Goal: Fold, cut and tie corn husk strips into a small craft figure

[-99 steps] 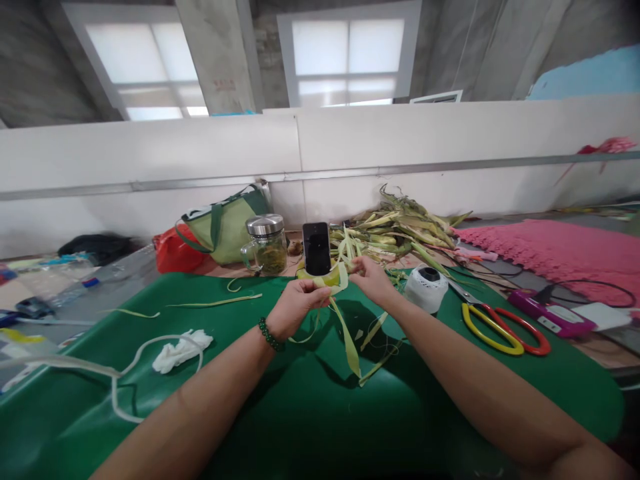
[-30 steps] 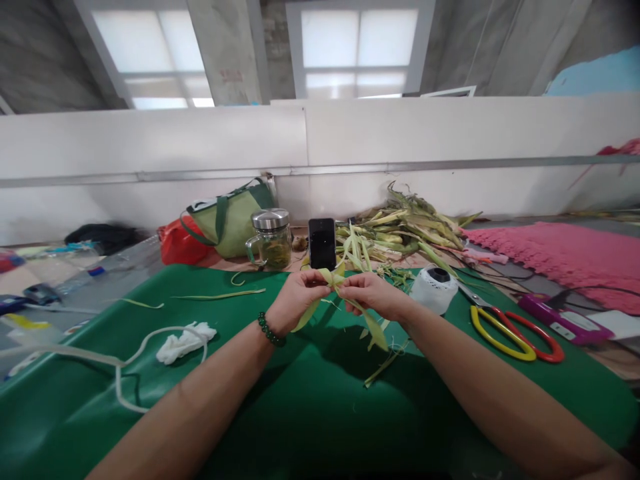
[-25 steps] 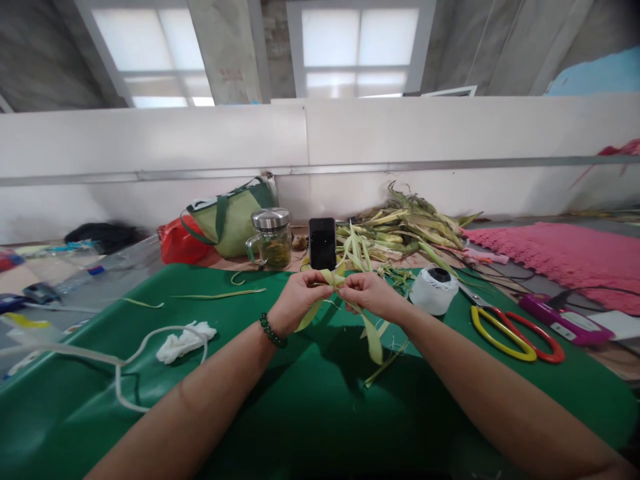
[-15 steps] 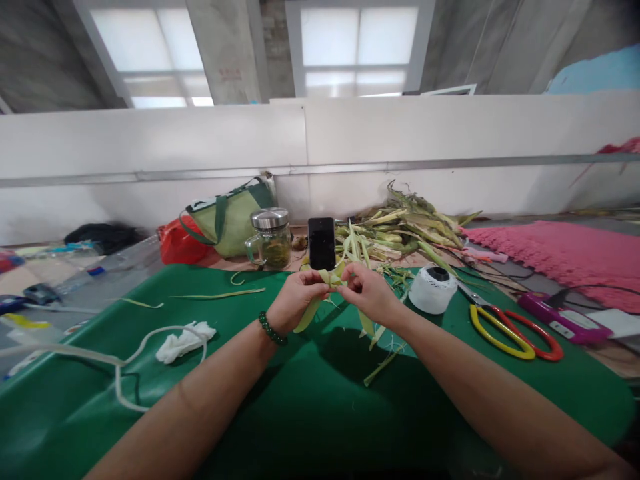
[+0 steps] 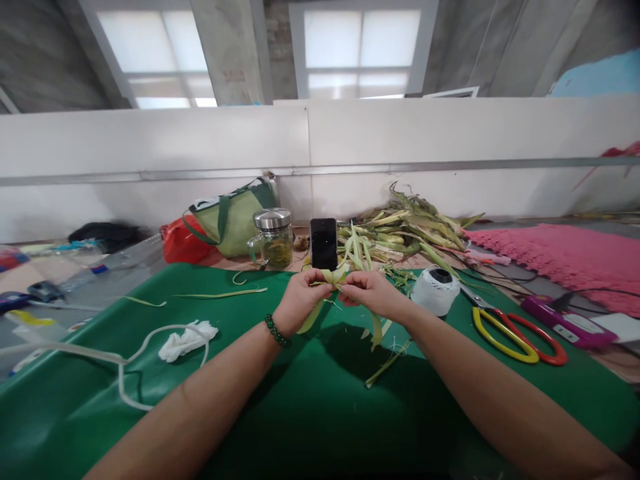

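Both my hands meet above the green mat [image 5: 310,413] and pinch a yellow-green leaf strip [image 5: 334,277] between them. My left hand [image 5: 299,301], with a dark bead bracelet on its wrist, is closed on the strip's left part. My right hand [image 5: 373,293] is closed on its right part. Loose ends of the strip hang down below each hand. A few cut leaf scraps [image 5: 387,357] lie on the mat under my right hand.
Behind my hands stand a black phone [image 5: 323,243], a lidded glass jar [image 5: 273,239] and a green bag [image 5: 227,217]. A pile of leaves [image 5: 405,230] lies at the back. A white thread spool [image 5: 437,291] and yellow-and-red scissors [image 5: 517,327] lie to the right. White cloth [image 5: 186,339] lies left.
The wide loop of the strip has been drawn in tight between my fingertips. My hands have come closer together and the hanging ends have become shorter.
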### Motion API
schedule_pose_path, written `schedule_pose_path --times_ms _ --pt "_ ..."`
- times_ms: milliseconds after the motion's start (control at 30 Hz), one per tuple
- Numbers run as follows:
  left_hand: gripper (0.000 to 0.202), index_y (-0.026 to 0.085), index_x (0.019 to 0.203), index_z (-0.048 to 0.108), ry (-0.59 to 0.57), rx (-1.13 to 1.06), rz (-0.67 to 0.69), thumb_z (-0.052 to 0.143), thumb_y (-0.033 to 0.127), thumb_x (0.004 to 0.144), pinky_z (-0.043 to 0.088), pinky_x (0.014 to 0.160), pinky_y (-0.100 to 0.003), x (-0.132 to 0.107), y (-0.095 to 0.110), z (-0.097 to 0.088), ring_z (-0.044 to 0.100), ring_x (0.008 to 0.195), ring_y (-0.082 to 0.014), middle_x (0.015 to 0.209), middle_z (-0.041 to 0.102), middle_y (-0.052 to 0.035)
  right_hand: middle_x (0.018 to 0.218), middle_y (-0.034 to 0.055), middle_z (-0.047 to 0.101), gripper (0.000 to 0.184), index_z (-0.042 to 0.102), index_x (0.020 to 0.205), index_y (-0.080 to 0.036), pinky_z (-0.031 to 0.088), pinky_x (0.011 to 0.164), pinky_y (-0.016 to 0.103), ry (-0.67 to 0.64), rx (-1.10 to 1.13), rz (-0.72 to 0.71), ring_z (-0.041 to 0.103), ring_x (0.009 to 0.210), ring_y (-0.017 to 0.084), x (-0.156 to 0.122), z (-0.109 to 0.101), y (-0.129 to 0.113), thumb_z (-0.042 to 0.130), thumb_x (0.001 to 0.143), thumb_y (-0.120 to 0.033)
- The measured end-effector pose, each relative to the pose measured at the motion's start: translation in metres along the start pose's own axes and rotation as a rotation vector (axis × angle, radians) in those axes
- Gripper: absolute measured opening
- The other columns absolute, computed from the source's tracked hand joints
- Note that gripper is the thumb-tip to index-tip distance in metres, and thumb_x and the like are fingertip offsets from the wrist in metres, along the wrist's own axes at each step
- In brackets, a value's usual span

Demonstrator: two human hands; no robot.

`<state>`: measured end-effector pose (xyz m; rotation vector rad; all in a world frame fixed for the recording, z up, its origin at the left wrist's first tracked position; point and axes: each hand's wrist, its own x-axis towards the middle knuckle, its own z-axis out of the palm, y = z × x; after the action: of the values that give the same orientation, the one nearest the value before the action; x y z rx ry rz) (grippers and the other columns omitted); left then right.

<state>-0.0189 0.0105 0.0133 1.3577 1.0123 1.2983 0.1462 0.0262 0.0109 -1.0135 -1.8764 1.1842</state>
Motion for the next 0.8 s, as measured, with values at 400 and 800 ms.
schedule_pose_path --times_ms 400,800 --pt "0.007 0.013 0.068 0.065 -0.025 0.127 0.073 0.065 0.014 0.062 0.045 0.064 -0.024 -0.0022 -0.0043 0.0025 0.056 0.065 -0.0124 0.069 0.064 -0.0015 0.049 -0.0064 0.042 0.019 0.055 0.059 -0.015 0.022 0.047 0.021 0.096 0.015 0.021 0.032 0.048 0.006 0.0013 0.0028 -0.0003 0.058 0.066 -0.033" --pt "0.013 0.013 0.064 0.061 -0.037 0.067 0.049 0.07 0.023 0.061 0.042 0.057 -0.023 -0.0029 -0.0009 0.0021 0.051 0.057 -0.0103 0.059 0.059 0.0005 0.046 -0.0051 0.041 0.02 0.06 0.062 -0.016 0.024 0.046 0.022 0.299 -0.425 -0.176 0.034 0.046 0.009 0.0 0.0052 0.0022 0.055 0.075 -0.031"
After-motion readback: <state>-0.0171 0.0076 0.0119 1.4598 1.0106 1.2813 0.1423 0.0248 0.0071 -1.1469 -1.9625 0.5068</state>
